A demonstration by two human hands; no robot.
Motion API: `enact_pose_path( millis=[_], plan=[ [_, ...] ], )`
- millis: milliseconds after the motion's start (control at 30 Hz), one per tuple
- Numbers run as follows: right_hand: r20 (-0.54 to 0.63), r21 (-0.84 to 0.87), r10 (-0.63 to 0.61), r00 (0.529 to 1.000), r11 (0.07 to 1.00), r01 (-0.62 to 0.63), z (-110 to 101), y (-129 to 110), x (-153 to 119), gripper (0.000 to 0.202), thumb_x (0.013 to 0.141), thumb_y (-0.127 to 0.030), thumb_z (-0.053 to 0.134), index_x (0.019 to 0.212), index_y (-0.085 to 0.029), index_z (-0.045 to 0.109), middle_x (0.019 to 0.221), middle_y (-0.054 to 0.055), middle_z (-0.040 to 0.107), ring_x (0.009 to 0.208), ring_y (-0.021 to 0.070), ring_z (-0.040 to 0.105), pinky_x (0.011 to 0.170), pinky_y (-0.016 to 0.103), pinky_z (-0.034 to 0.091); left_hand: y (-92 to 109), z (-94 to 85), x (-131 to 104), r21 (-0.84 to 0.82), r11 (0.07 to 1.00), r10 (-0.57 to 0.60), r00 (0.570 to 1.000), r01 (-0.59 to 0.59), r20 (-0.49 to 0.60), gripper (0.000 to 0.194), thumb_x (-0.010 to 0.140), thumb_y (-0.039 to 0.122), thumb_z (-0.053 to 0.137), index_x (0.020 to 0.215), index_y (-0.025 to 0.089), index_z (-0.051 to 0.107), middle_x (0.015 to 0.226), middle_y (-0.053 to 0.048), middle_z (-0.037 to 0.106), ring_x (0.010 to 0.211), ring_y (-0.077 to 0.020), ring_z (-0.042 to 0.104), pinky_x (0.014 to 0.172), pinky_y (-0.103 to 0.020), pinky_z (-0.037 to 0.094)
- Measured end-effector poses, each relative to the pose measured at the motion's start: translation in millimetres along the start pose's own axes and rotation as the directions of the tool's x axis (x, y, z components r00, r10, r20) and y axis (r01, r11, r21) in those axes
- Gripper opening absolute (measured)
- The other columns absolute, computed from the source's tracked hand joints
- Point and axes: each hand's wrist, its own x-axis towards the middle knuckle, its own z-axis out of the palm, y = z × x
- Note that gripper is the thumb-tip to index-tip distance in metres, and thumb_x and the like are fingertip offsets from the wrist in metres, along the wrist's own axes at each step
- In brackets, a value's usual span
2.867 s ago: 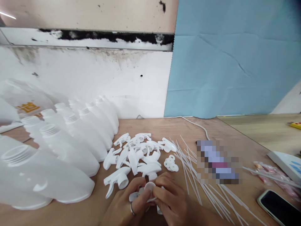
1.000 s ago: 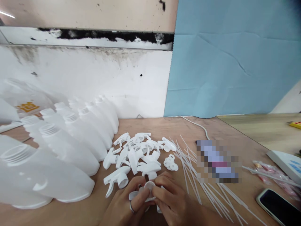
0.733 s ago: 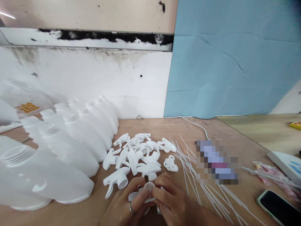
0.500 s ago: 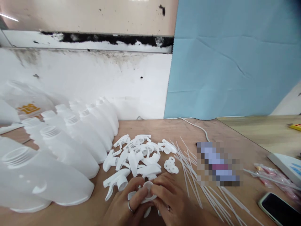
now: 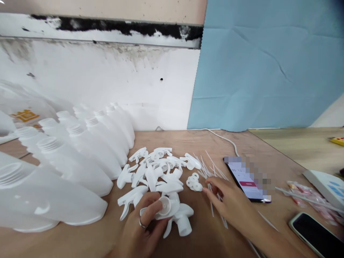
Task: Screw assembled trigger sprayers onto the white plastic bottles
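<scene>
My left hand, with a ring on one finger, is closed around a white trigger spray head; the round collar opening faces up. Over to the right, my right hand reaches over some straws with its fingers apart. Its fingertips are beside a small pile of white ring washers; whether they touch one I cannot tell. Several more trigger spray heads lie heaped beyond my left hand, and another spray head lies just right of it. Thin white dip tubes lie under my right hand.
Rows of white bottles without caps stand on the left. A phone with a lit screen lies right of the tubes, a dark-screened phone nearer. Pink plastic packets and a white device sit at far right.
My right hand has left the spray head and moved right to the washers. My left hand keeps hold of the spray head. The view has tilted slightly downward.
</scene>
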Motion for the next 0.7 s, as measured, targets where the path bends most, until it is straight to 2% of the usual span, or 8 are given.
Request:
enact_pose_path(
  millis=[100, 233, 367, 533, 700],
  plan=[
    [0.095, -0.093, 0.086, 0.992, 0.993, -0.077, 3.8, 13.2, -2.0, 0.013, 0.093, -0.031, 0.058, 0.099, -0.019, 0.058, 0.078, 0.004, 0.063, 0.072, 0.0232, 0.059, 0.066, 0.033, 0.041, 3.3, -1.9, 0.8, -0.035, 0.999, -0.001, 0.999, 0.002, 0.037, 0.038, 0.09, 0.007, 0.059, 0.123, 0.022, 0.049, 0.116, -0.008, 0.056, 0.098, -0.0142, 0.063, 0.081, -0.022, 0.054],
    [0.144, -0.059, 0.107, 0.984, 0.993, -0.099, 5.1, 16.1, -0.3, 0.014, 0.093, -0.025, 0.05, 0.105, -0.02, 0.057, 0.077, 0.003, 0.064, 0.073, 0.0235, 0.061, 0.067, 0.032, 0.041, 4.1, -3.4, 0.6, -0.059, 0.998, -0.031, 0.996, 0.036, 0.08, 0.039, 0.09, 0.007, 0.059, 0.125, 0.022, 0.048, 0.121, -0.01, 0.054, 0.107, -0.0173, 0.061, 0.081, -0.024, 0.055],
    [0.142, -0.023, 0.125, 0.982, 0.992, -0.123, 5.3, 18.8, 2.5, 0.021, 0.092, -0.021, 0.041, 0.105, -0.021, 0.057, 0.073, 0.002, 0.064, 0.07, 0.0238, 0.062, 0.069, 0.033, 0.042, 3.3, -3.1, 0.1, -0.086, 0.994, -0.054, 0.994, 0.062, 0.09, 0.038, 0.091, 0.007, 0.057, 0.124, 0.022, 0.047, 0.121, -0.01, 0.053, 0.104, -0.0164, 0.062, 0.077, -0.022, 0.056],
    [0.09, -0.082, 0.117, 0.989, 0.991, -0.11, 7.6, 25.8, 2.0, 0.027, 0.091, -0.025, 0.04, 0.113, -0.02, 0.055, 0.072, 0.002, 0.063, 0.071, 0.0261, 0.062, 0.069, 0.035, 0.043, 3.2, -1.7, 2.0, -0.053, 0.997, -0.054, 0.997, 0.058, 0.063, 0.037, 0.091, 0.007, 0.057, 0.124, 0.022, 0.048, 0.12, -0.01, 0.054, 0.105, -0.0168, 0.062, 0.076, -0.022, 0.056],
    [0.071, -0.036, 0.12, 0.99, 0.992, -0.118, 9.9, 30.7, 0.7, 0.03, 0.09, -0.023, 0.039, 0.114, -0.021, 0.056, 0.072, 0.002, 0.064, 0.07, 0.0247, 0.063, 0.069, 0.035, 0.044, 3.2, -1.3, 1.0, -0.041, 0.998, -0.051, 0.997, 0.053, 0.059, 0.037, 0.092, 0.007, 0.057, 0.124, 0.022, 0.047, 0.121, -0.01, 0.054, 0.105, -0.0166, 0.062, 0.074, -0.021, 0.056]
  ],
)
